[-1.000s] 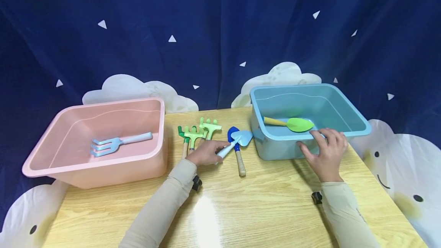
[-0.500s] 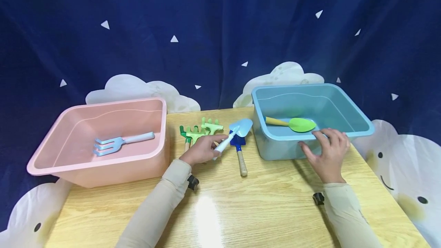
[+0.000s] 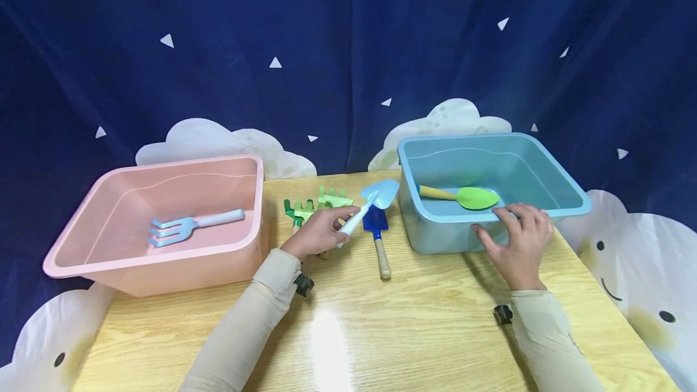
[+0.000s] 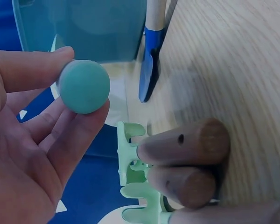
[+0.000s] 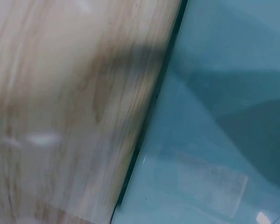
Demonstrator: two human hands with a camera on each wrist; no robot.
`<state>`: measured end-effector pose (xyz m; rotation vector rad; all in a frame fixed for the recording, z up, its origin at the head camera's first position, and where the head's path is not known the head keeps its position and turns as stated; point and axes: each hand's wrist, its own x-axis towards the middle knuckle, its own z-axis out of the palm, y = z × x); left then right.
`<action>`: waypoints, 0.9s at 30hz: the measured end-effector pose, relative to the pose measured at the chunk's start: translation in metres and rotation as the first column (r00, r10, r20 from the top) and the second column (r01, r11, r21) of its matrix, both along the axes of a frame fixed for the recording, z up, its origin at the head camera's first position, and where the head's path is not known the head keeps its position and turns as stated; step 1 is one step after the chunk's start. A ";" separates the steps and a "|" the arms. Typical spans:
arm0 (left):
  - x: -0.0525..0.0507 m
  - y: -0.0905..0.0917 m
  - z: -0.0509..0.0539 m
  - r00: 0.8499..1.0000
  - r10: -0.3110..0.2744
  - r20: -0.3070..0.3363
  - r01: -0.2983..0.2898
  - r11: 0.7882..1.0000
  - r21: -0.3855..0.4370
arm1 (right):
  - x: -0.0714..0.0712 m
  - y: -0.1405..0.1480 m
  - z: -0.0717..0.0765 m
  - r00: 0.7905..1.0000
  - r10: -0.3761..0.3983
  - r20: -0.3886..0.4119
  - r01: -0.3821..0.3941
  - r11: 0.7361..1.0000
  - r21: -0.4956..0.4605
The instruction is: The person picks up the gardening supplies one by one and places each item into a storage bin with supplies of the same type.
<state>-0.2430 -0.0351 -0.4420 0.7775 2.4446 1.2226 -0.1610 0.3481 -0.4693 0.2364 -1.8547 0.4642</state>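
Your left hand (image 3: 318,233) pinches near mid-frame, its arm (image 3: 245,325) slanting from the bottom; your right hand (image 3: 518,244) grips, fingers (image 3: 525,215) bent, right of centre.

Seeing a pretty glossy light-blue trowel (image 3: 383,192), smooth plastic pink tub (image 3: 185,274) and teal tub (image 3: 441,236), shiny woodgrain table (image 3: 425,319), wrinkly cloth backdrop (image 3: 305,95).

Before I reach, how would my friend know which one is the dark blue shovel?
On the wooden table, find the gap between the pink bin and the blue bin. Nearer the blue bin, the dark blue shovel lies with its wooden handle toward you. Its dark blue blade sets it apart: the rakes beside it are green, and the trowel in the left hand is pale blue.
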 end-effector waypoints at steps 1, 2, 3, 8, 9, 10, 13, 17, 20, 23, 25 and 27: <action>0.000 0.000 0.000 1.000 -0.002 -0.010 0.002 1.000 0.003 | 0.000 0.000 -0.001 1.000 0.000 0.004 0.000 1.000 0.001; 0.000 0.000 0.001 1.000 -0.004 -0.020 0.004 1.000 0.004 | 0.000 -0.001 -0.001 1.000 0.002 0.006 -0.002 1.000 0.001; 0.000 0.000 0.001 1.000 -0.005 -0.029 0.005 1.000 0.009 | 0.000 -0.001 -0.001 1.000 0.004 0.009 -0.004 1.000 0.001; 0.001 -0.001 0.008 0.998 -0.017 -0.065 0.020 0.999 0.033 | 0.000 -0.001 -0.001 1.000 0.016 0.006 -0.016 1.000 -0.003; 0.001 -0.002 0.010 0.998 -0.017 -0.065 0.019 0.999 0.041 | -0.001 -0.001 -0.001 1.000 0.019 0.004 -0.019 1.000 -0.003; 0.002 -0.002 0.013 0.998 -0.017 -0.065 0.020 0.999 0.047 | -0.001 -0.001 -0.001 1.000 0.024 0.001 -0.024 1.000 -0.005; 0.003 -0.002 0.021 0.997 -0.019 -0.070 0.023 0.998 0.059 | -0.001 0.000 0.001 0.999 0.034 -0.006 -0.035 0.999 -0.007; 0.005 -0.003 0.030 0.995 -0.039 -0.097 0.044 0.998 0.046 | 0.001 0.001 0.002 0.999 0.034 -0.002 -0.034 0.999 -0.011; 0.007 -0.007 0.033 0.995 -0.041 -0.094 0.044 0.998 0.034 | 0.002 0.002 0.001 0.999 0.031 0.014 -0.031 0.999 -0.010; 0.008 -0.014 0.032 0.997 -0.035 -0.071 0.038 0.998 0.044 | 0.002 0.002 0.000 0.999 0.033 0.027 -0.033 0.999 -0.008; 0.008 -0.020 0.033 0.998 -0.019 -0.060 0.022 0.999 0.050 | 0.002 0.002 0.000 0.999 0.035 0.030 -0.035 0.999 -0.008; 0.010 -0.027 0.034 0.999 0.005 -0.054 -0.002 0.998 0.062 | 0.003 0.003 0.000 0.999 0.035 0.034 -0.035 0.999 -0.005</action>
